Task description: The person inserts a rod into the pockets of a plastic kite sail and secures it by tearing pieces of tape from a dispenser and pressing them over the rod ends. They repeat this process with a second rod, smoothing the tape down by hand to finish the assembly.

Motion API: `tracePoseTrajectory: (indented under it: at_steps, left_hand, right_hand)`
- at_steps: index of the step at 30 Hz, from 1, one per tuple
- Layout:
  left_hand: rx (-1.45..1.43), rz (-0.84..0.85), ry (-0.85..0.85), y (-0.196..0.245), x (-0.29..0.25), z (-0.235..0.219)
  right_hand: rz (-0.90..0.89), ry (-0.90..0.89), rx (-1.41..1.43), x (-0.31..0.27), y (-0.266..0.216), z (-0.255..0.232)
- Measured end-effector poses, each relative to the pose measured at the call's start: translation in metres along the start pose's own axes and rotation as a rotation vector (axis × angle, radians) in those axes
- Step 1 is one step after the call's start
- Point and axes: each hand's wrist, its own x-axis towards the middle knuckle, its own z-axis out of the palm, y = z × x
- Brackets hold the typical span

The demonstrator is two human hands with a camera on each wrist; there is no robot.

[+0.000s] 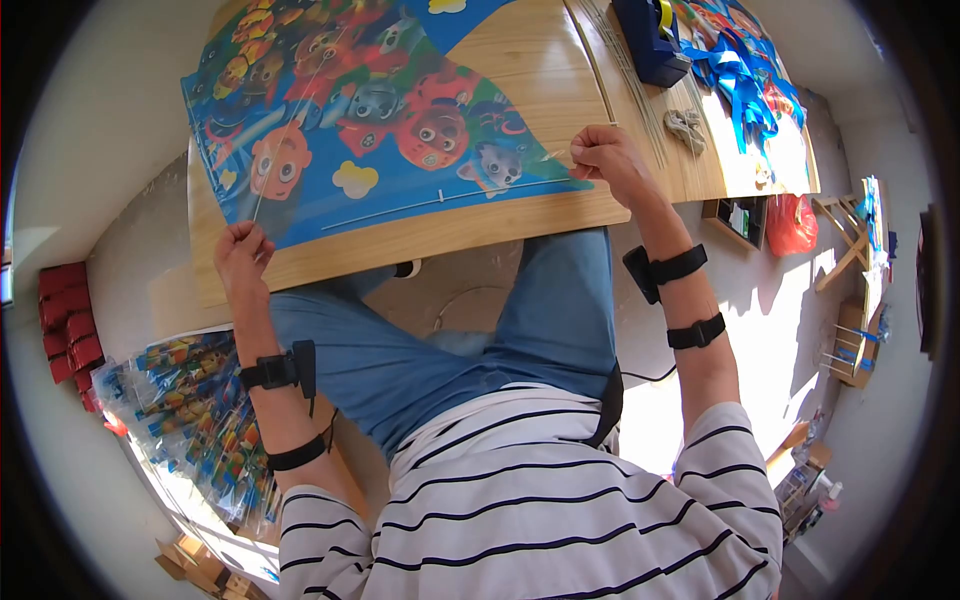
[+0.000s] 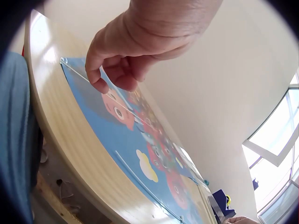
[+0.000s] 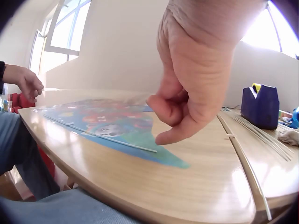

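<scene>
A colourful cartoon-printed kite sheet (image 1: 370, 130) lies flat on the wooden table (image 1: 540, 70). My left hand (image 1: 243, 250) is at the sheet's near left corner. Its curled fingers (image 2: 117, 70) pinch a thin clear rod (image 2: 77, 72) that runs along the sheet's edge. My right hand (image 1: 600, 155) is at the sheet's right tip. Its curled fingers (image 3: 182, 102) pinch the clear edge of the sheet (image 3: 107, 121) and hold it just off the wood. A thin white spar (image 1: 440, 200) crosses the sheet near the front edge.
A dark blue tape dispenser (image 1: 650, 40) and a bundle of thin sticks (image 1: 620, 60) lie at the table's far right, beside blue ribbons (image 1: 740, 70). Packaged kites (image 1: 200, 410) and red boxes (image 1: 65, 320) sit on the floor to my left. A red bag (image 1: 790, 225) hangs on the right.
</scene>
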Motion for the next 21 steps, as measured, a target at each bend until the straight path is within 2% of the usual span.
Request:
tracePoseTrajectory:
  at_steps: [21]
  left_hand:
    - [-0.011,-0.003,-0.016,-0.0051,0.0007,-0.0035]
  right_hand:
    - [0.001,-0.032,0.002,0.0008,0.0034,0.0011]
